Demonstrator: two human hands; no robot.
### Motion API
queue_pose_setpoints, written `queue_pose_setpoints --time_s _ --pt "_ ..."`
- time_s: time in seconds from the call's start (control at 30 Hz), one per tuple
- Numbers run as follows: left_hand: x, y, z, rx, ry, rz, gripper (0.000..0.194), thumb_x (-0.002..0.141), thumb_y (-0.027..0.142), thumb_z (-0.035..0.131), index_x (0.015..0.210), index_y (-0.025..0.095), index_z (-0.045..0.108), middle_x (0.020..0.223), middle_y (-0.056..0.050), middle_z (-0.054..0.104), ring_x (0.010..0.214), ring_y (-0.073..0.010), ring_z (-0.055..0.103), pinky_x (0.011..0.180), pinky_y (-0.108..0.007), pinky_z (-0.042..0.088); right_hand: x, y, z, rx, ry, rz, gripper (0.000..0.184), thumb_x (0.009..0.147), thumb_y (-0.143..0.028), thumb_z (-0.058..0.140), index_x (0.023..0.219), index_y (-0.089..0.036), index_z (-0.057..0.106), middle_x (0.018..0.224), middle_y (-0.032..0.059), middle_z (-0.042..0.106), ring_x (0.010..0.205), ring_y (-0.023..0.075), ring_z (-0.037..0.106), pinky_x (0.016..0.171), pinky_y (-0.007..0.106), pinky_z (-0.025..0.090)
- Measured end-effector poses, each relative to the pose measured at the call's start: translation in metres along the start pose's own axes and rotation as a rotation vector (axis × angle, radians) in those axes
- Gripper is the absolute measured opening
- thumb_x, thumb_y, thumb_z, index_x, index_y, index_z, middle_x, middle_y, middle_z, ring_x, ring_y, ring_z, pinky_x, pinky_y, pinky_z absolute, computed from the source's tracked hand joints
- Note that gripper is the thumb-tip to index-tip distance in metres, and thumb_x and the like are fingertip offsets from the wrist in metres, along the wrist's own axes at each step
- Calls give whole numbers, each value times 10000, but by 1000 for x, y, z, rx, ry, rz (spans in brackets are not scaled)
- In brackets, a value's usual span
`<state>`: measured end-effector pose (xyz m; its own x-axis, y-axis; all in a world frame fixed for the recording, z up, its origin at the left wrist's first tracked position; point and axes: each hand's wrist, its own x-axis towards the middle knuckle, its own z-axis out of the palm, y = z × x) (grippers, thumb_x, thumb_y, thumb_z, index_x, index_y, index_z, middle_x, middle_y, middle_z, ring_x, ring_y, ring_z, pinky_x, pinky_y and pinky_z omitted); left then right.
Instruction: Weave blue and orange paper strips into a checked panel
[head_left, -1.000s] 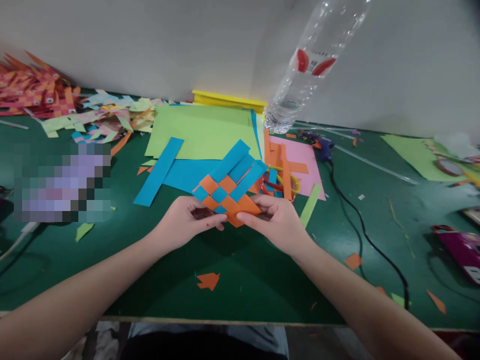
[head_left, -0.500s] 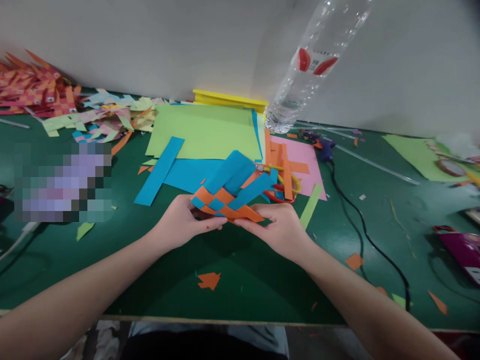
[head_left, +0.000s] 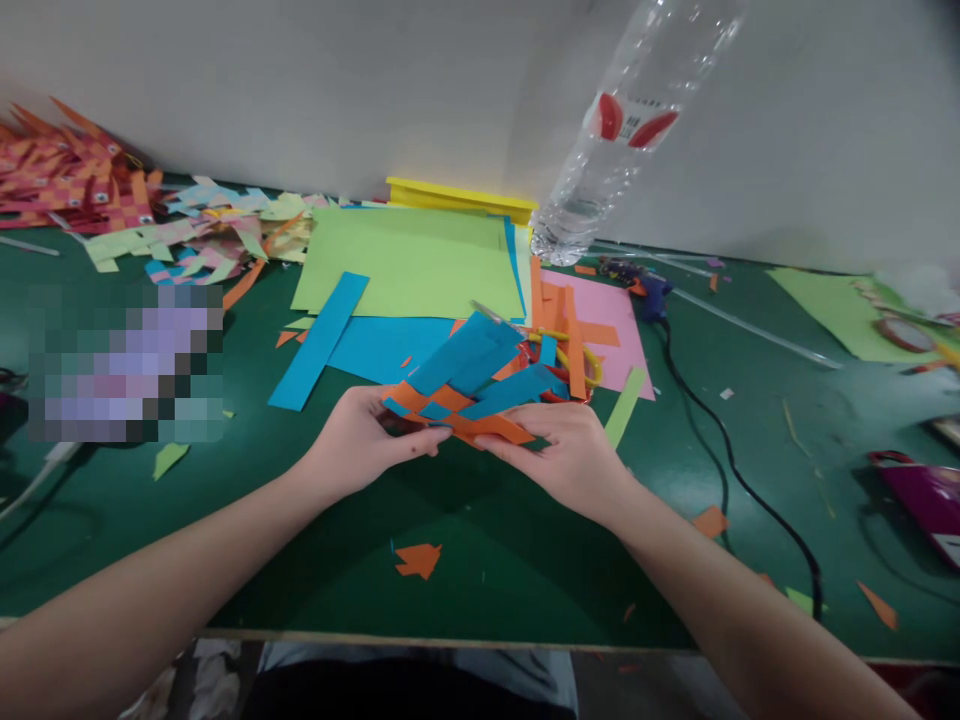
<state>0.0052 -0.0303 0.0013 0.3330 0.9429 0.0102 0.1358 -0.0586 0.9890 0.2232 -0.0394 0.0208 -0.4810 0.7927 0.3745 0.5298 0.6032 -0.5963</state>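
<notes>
Between my hands is a woven paper piece (head_left: 446, 398), an orange and blue checker with wide blue strips sticking out at the top and right. My left hand (head_left: 375, 435) pinches its left end, thumb along the lower edge. My right hand (head_left: 559, 445) grips the orange strip at its lower right corner; some fingers are hidden behind the paper. Just beyond it lie scissors (head_left: 592, 368) with yellow and red handles, partly covered by orange strips (head_left: 574, 345). A loose blue strip (head_left: 319, 342) lies to the left, partly over a blue sheet (head_left: 367, 345).
Green sheets (head_left: 412, 260) are stacked behind the hands, beside a pink sheet (head_left: 626, 340). A clear bottle (head_left: 600, 170) stands at the wall. A glue gun (head_left: 652, 298) trails a black cord on the right. Woven paper pieces (head_left: 82, 180) pile up at the far left.
The woven piece has tipped so its checkered face looks flatter, and its blue strips have shifted slightly right and down. More of the scissors shows behind it. Both hands keep their hold.
</notes>
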Motion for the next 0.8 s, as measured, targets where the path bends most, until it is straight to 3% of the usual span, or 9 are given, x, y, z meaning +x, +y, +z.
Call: queue_pose_setpoints --time_s 0.2,0.4,0.57,0.7,0.8 --pt "0 1 0 7 -3 -4 107 716 244 733 768 161 689 651 5 713 594 -157 681 598 -236 572 0 0 0 12 -33 34 119 838 -243 629 766 -209 718 840 -6 749 726 150 701 674 250 551" --pt "1 3 -3 11 3 18 125 736 265 722 799 165 681 725 -3 728 632 -157 693 628 -244 584 2 1 -4 13 -96 136 169 851 -291 601 754 -200 703 763 -5 731 682 144 676 583 241 507" --pt "1 8 -4 21 49 16 129 723 255 734 796 170 669 718 8 727 624 -150 693 607 -227 583 3 1 -4 85 -8 214 146 814 -283 623 889 -184 700 841 20 735 715 169 681 631 275 532" --pt "1 9 -2 30 16 -22 111 728 255 726 776 168 677 705 -3 736 661 -169 705 631 -240 588 2 3 -1 323 45 295 216 763 -284 690 955 -186 676 899 23 729 768 165 685 701 285 569" --pt "1 8 -1 64 -5 -53 128 715 272 739 768 164 694 728 -19 746 695 -196 712 646 -266 593 1 4 1 374 62 325 265 728 -310 732 955 -184 681 923 34 726 795 180 684 738 319 579"
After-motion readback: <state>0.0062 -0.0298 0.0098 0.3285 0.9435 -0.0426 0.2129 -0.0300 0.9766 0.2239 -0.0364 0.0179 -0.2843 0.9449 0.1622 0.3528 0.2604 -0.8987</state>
